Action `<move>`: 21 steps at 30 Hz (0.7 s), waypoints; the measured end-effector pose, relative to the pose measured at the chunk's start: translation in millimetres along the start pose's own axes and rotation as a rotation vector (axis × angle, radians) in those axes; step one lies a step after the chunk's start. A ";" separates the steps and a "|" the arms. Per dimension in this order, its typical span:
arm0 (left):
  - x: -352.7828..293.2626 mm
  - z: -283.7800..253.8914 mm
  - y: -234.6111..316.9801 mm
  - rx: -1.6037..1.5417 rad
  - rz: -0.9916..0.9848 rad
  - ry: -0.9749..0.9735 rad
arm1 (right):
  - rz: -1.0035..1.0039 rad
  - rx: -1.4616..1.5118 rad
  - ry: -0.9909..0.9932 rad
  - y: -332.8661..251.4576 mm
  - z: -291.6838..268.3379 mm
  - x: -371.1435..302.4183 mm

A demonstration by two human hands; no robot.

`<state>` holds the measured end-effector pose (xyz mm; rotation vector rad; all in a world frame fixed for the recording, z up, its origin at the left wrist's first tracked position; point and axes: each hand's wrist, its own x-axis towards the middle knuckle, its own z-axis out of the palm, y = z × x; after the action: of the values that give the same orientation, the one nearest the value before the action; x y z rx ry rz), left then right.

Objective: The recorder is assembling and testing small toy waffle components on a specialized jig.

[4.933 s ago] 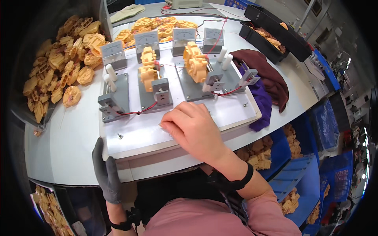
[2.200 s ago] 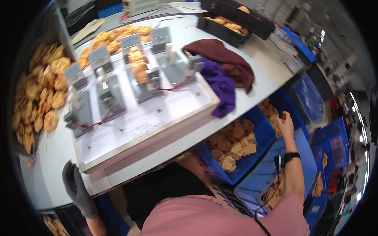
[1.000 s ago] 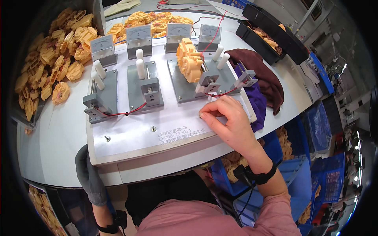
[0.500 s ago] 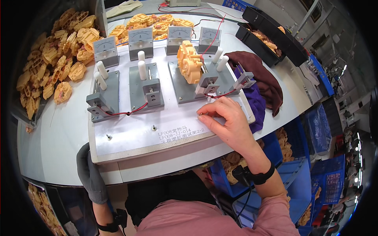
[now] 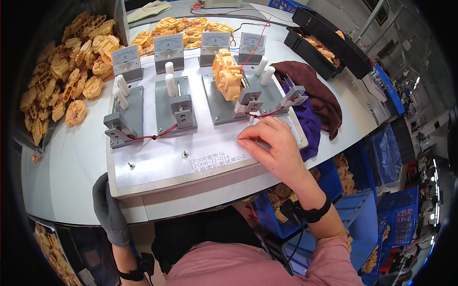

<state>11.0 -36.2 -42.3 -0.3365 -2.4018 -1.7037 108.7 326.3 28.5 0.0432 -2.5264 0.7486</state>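
A white test board (image 5: 157,162) lies on the table with several grey clamp fixtures and small meters along its back. An orange plastic gear housing (image 5: 227,76) sits clamped in the third fixture (image 5: 248,97). My right hand (image 5: 274,145) rests on the board's front right part, fingertips pressed down just in front of that fixture, holding nothing. My left hand (image 5: 110,209), in a grey glove, hangs below the table's front edge at the left, fingers together and empty. The two left fixtures (image 5: 125,119) hold no part.
Piles of orange housings (image 5: 62,81) fill the table's left and back. A dark red and purple cloth (image 5: 315,102) lies right of the board. A black tray (image 5: 329,43) stands at the back right. Blue bins with orange parts (image 5: 348,190) sit below at my right.
My right hand came back from the blue bin at my right to the board and has slid slightly left along its front right part. The orange housings on the other fixtures are gone.
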 end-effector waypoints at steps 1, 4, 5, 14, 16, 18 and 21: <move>0.0 0.2 0.1 -0.012 -0.002 0.001 | 0.000 0.000 0.000 0.9 1.0 -0.8; -0.1 0.6 -0.4 -0.022 -0.009 0.002 | -0.058 -0.070 0.046 2.5 3.4 -2.7; -0.3 0.7 -0.4 -0.021 -0.009 0.003 | -0.066 -0.081 0.058 2.6 3.8 -2.8; 0.9 -0.1 -2.9 -0.015 -0.002 0.007 | -0.079 -0.107 0.074 0.4 4.7 -2.5; 1.3 -1.1 -5.0 -0.015 0.005 0.007 | -0.087 -0.115 0.086 0.3 5.7 -2.5; 2.2 -2.1 -6.5 -0.009 0.007 0.003 | -0.087 -0.124 0.086 -0.4 5.9 -2.6; 2.8 -2.7 -7.1 0.000 0.022 -0.003 | -0.043 -0.059 0.069 -1.1 4.3 -4.4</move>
<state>6.3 -40.9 -47.1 -0.3641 -2.3916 -1.6951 110.8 322.7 23.9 0.0508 -2.4726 0.6468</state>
